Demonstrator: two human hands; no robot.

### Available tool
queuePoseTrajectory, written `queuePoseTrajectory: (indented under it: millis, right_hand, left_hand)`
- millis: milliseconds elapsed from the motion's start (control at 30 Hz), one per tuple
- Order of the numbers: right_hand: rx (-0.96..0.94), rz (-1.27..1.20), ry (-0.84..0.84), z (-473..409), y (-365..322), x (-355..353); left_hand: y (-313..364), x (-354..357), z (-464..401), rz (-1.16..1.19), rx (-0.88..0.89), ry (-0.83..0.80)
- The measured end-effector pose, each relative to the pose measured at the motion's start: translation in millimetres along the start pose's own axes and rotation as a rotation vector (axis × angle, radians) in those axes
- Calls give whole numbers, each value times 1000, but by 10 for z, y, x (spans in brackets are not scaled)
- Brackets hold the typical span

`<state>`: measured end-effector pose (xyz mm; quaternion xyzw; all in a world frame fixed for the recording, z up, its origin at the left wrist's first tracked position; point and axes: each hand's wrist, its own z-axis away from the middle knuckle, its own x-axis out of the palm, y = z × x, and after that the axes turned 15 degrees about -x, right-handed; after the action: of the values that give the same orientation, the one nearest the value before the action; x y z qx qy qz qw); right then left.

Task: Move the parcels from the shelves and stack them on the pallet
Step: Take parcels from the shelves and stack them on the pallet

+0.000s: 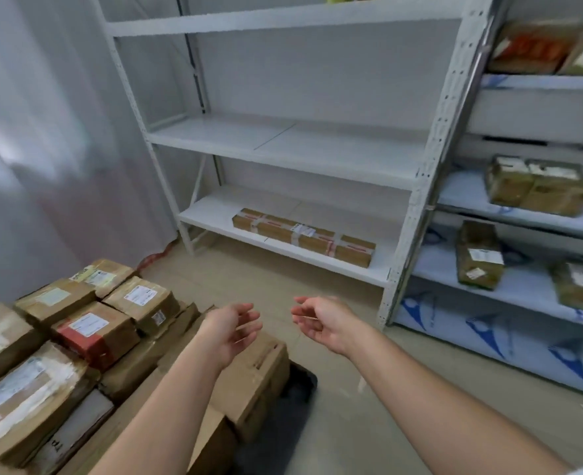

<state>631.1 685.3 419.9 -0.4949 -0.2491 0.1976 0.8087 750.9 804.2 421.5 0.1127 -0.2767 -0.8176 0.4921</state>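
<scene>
Looking left of the white rack [416, 186], we see a stack of taped cardboard parcels [87, 330] packed close together, several bearing white labels and one a red band. A dark pallet edge [300, 382] shows under the stack's near corner, on the side toward the rack. Our left hand [230, 329] hangs over that corner, palm turned inward, fingers loosely spread, its grip wide and holding nothing. Our right hand [320, 323] faces it just beside, in front of the rack's lowest shelf, fingers relaxed and slightly curled, grip likewise wide and bare. On that lowest shelf lies one long flat parcel [303, 236], wrapped with tape bands and labelled. Right of the rack stands a second shelf unit [523, 296] carrying more brown parcels [478, 255] on several levels, somewhat blurred.
</scene>
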Motion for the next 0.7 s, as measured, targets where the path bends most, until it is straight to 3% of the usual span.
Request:
queuePoseTrajectory:
  millis: [467, 700]
  right_hand:
    - [-146, -65, 298, 462, -1084, -3883]
    - [-181, -169, 448, 554, -1379, -5090]
  left_hand:
    - [-782, 3711, 457, -271, -35, -294]
    - [-847, 4965, 551, -381, -33, -324]
